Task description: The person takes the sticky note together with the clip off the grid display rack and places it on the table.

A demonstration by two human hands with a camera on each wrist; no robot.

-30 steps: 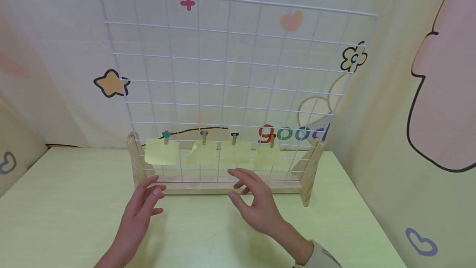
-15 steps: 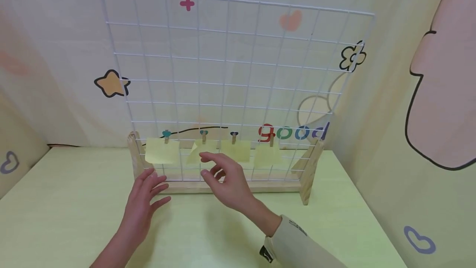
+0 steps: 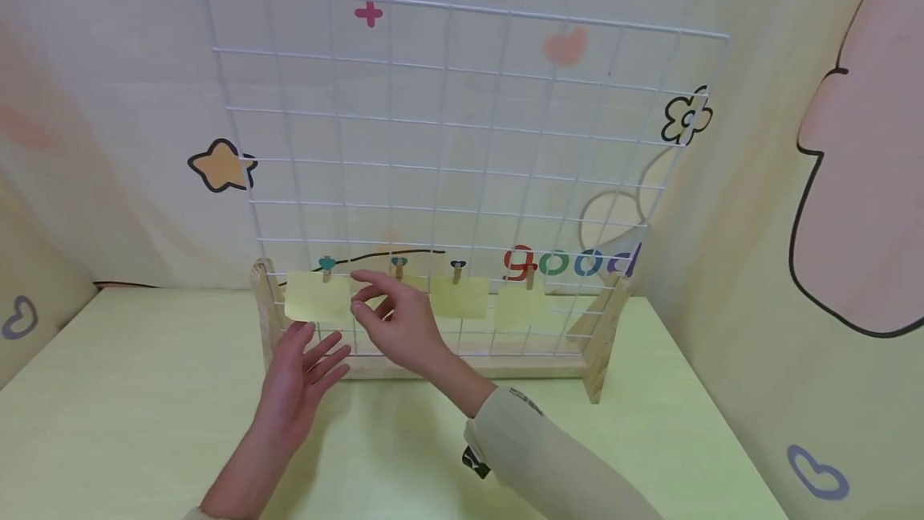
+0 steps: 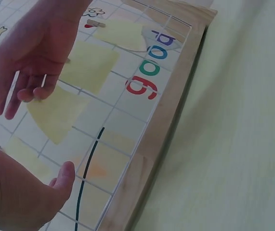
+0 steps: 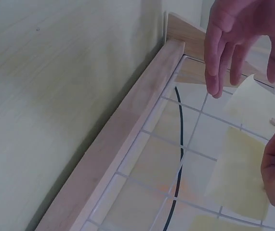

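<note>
Several yellow paper notes hang in a row on the lower part of a white wire grid, each under a small wooden clothespin. The leftmost note has a clothespin with a teal top. My right hand is raised by this note's right edge, thumb and index finger apart, nothing between them; it covers much of the second note. My left hand is just below the leftmost note, fingers spread and holding nothing. In the right wrist view, the left hand's fingers point down beside that note.
The wire grid stands upright in a wooden base with a post at its right end. Pale table surface extends in front. A patterned cloth wall rises close behind.
My right hand has moved left along the row, from below the third note to beside the leftmost one. The left hand has turned palm-up and shifted slightly right. The notes hang as before.
</note>
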